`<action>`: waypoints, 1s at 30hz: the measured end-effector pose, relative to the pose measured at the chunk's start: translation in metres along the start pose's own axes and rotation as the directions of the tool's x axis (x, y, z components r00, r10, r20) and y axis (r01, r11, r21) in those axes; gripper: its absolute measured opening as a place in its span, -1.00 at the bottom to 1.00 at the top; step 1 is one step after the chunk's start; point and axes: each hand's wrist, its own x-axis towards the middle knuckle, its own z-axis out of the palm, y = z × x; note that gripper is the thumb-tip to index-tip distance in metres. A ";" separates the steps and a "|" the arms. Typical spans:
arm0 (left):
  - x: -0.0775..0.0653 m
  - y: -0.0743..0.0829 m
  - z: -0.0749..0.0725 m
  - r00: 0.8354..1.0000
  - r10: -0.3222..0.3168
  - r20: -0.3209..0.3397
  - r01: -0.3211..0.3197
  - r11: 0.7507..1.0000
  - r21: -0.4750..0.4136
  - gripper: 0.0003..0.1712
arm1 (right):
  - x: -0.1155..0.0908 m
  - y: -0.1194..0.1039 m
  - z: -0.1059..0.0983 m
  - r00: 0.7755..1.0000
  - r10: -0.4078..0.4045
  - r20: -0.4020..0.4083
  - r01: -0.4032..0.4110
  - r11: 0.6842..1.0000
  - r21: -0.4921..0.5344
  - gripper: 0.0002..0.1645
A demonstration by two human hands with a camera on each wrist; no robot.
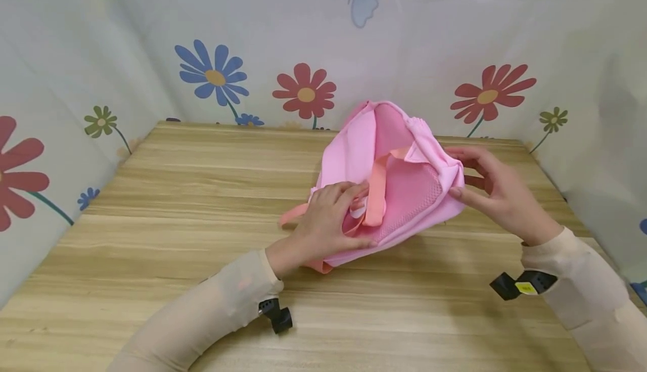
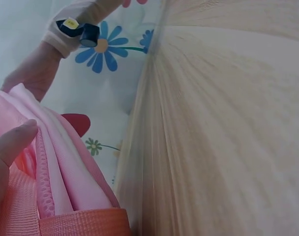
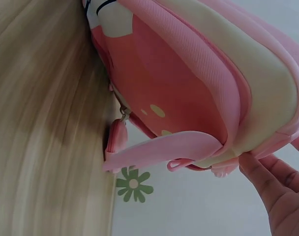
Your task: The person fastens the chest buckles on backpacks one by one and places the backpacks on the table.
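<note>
A small pink backpack (image 1: 349, 147) is held tilted over the wooden table, its mesh back panel (image 1: 404, 203) facing up toward the head view. My left hand (image 1: 323, 223) grips its near left part beside the orange strap (image 1: 376, 192), and the thumb (image 2: 16, 140) lies along the mesh edge in the left wrist view. At the right end, my right hand (image 1: 505, 189) pinches the backpack's corner between thumb and fingers. The right wrist view shows the front, with a darker pink pocket (image 3: 164, 83), a zipper pull (image 3: 118, 135) and a hanging pink flap (image 3: 164, 150).
The wood-grain table (image 1: 177, 209) extends around the backpack on every side. Behind it hangs a white cloth (image 1: 253, 18) printed with flowers and a butterfly, which also closes in the left and right sides.
</note>
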 end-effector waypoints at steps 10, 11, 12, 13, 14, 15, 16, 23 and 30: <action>-0.002 0.000 -0.001 0.997 0.006 0.072 -0.012 0.996 0.085 0.14 | -0.017 0.016 0.004 0.999 0.003 0.045 -0.004 1.000 0.026 -0.22; -0.002 0.001 -0.001 0.996 0.003 0.086 -0.011 0.995 0.096 0.14 | -0.020 0.018 0.005 0.999 0.004 0.047 -0.006 1.000 0.031 -0.21; -0.003 0.002 -0.002 0.995 0.001 0.102 -0.012 0.994 0.107 0.13 | -0.022 0.020 0.006 0.999 0.005 0.048 -0.007 0.999 0.031 -0.20; -0.003 0.002 -0.002 0.993 0.001 0.120 -0.014 0.994 0.112 0.13 | -0.025 0.022 0.008 0.999 0.007 0.049 -0.008 0.999 0.035 -0.20; -0.004 0.003 -0.003 0.991 0.002 0.137 -0.018 0.993 0.116 0.12 | -0.028 0.025 0.009 0.999 0.009 0.050 -0.011 0.999 0.039 -0.19; -0.004 0.004 -0.003 0.988 0.004 0.154 -0.022 0.993 0.119 0.11 | -0.031 0.027 0.011 0.999 0.009 0.051 -0.011 0.999 0.041 -0.18; -0.005 0.004 -0.004 0.986 0.009 0.168 -0.030 0.992 0.122 0.09 | -0.034 0.029 0.012 0.999 0.008 0.053 -0.011 0.999 0.046 -0.16; -0.009 0.008 -0.008 0.972 0.022 0.235 -0.072 0.976 0.207 -0.01 | -0.044 0.045 0.022 0.995 -0.016 0.097 0.004 0.992 0.124 -0.07; -0.011 0.007 -0.008 0.960 0.023 0.280 -0.109 0.949 0.295 -0.10 | -0.052 0.056 0.034 0.989 0.051 0.139 -0.069 0.989 0.131 -0.12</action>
